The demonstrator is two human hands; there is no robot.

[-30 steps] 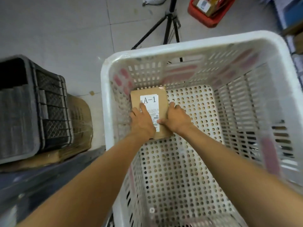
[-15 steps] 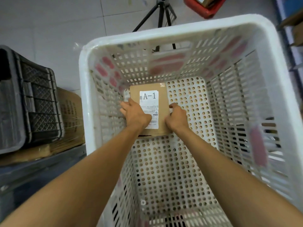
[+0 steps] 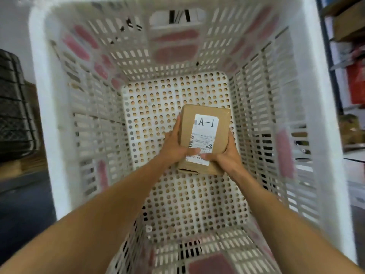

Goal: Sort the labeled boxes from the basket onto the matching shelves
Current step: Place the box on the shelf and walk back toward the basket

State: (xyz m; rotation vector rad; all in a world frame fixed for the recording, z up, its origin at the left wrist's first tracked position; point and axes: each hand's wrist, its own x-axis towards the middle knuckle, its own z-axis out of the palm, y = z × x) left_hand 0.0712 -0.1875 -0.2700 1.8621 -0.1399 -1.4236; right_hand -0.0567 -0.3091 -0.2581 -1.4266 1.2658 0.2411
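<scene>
You have the cardboard box in both hands, inside the white plastic basket. It sits over the right-hand part of the basket's perforated floor, close to the right wall. Whether its underside touches that floor cannot be told from this angle.

Your left hand grasps the box's left side: the fingers run up along that edge and the thumb lies across the top face. Your right hand grasps the right side the same way, with its thumb on the top face. The two thumb tips nearly meet over the near end of the white label. That label faces up at you and reads "A-1" in large print, with a barcode and small print below it that is too fine to read.

The box is turned slightly, so its far end leans a little to the right. Its near edge looks creased and a bit torn.

Outside the basket, a black slatted crate stands on the left. On the right is shelving with a brown carton on an upper level and something red lower down, blurred.
</scene>
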